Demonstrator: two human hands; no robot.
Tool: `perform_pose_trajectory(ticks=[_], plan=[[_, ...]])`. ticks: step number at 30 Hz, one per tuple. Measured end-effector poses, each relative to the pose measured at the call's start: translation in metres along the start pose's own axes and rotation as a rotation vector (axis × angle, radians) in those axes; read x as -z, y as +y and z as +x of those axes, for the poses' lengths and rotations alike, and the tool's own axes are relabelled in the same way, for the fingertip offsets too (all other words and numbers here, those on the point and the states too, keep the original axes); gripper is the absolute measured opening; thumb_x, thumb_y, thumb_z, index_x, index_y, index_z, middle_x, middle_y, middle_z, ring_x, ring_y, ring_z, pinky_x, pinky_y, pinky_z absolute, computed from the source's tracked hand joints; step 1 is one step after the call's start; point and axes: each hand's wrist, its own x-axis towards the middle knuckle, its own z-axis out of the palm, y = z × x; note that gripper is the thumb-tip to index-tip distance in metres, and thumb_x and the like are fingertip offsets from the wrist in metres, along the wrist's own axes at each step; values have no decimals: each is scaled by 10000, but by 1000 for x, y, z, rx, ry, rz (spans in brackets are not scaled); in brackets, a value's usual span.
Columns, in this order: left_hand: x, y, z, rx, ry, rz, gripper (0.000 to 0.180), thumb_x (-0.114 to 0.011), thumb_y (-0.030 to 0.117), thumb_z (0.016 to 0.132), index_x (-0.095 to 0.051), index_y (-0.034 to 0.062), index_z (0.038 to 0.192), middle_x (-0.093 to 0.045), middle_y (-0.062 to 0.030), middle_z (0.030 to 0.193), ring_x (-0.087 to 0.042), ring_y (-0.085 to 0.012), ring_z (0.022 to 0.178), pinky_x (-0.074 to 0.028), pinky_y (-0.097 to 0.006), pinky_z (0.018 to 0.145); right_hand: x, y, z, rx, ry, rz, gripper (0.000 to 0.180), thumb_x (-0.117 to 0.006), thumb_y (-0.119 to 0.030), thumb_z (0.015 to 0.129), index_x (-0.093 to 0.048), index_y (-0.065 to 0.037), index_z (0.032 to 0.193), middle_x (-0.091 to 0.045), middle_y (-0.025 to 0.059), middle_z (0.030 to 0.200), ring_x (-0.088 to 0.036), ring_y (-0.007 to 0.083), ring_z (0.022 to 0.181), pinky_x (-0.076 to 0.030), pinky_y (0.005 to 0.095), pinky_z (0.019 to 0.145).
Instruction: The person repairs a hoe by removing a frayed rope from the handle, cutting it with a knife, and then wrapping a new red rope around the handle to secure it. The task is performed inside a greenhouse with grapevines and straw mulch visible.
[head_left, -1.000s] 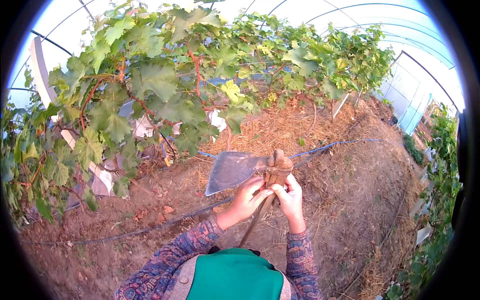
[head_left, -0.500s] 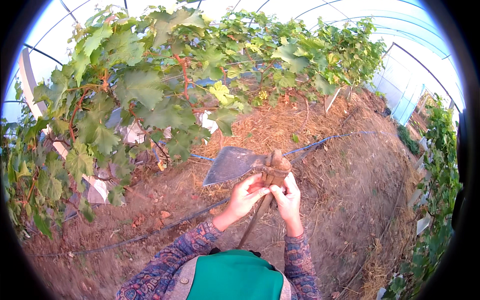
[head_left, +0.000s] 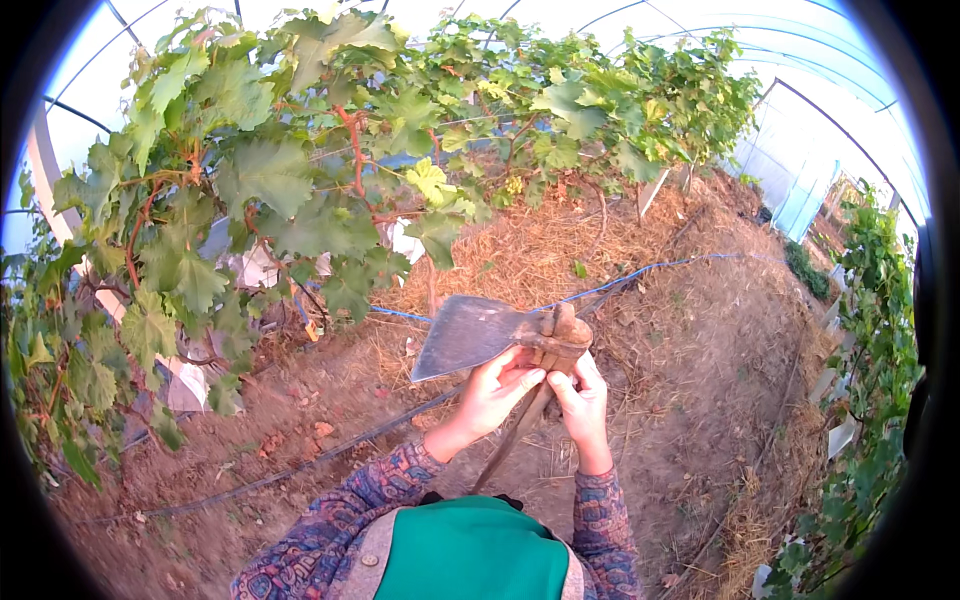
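The grey flat-bladed metal hoe head (head_left: 470,332) sits raised before the chest, blade pointing left, fixed on a brown wooden handle (head_left: 520,425) that slants down toward the body. The left hand (head_left: 497,390) clasps under the socket; the right hand (head_left: 583,395) wraps the handle just beside it. Judging by this, steady pressure from both 2 hands near the rusty socket (head_left: 560,335) suits best, fingers off the blade edge.

One view only: a head-worn fisheye camera, looking forward and down from above the chest. Both hands and the hoe (head_left: 500,335) sit close, near centre; vines (head_left: 300,190) and soil (head_left: 700,400) curve toward the rim.
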Motion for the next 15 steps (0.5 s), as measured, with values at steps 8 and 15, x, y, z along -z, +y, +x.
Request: perform_pose_trajectory(ticks=[8,15], plan=[[-10,-2,-3,9,10,-73,293,-639,35,968,-558,-32,1242,-642,-81,1143,-624,-145,1088,-517,-291,967,20,-21,-1,67,41,-213,439,-751,-268,886,-651,0,1219,-555,17,1093,-473,65,816,-387,207,689],[-19,-17,-10,27,-51,-139,378,-649,50,965,-552,-19,1324,-656,-110,1227,-622,-154,1128,-514,-316,988,22,-82,18,332,138,-488,538,-730,-376,891,-646,-16,1282,-613,59,1102,-497,116,810,-399,250,697]])
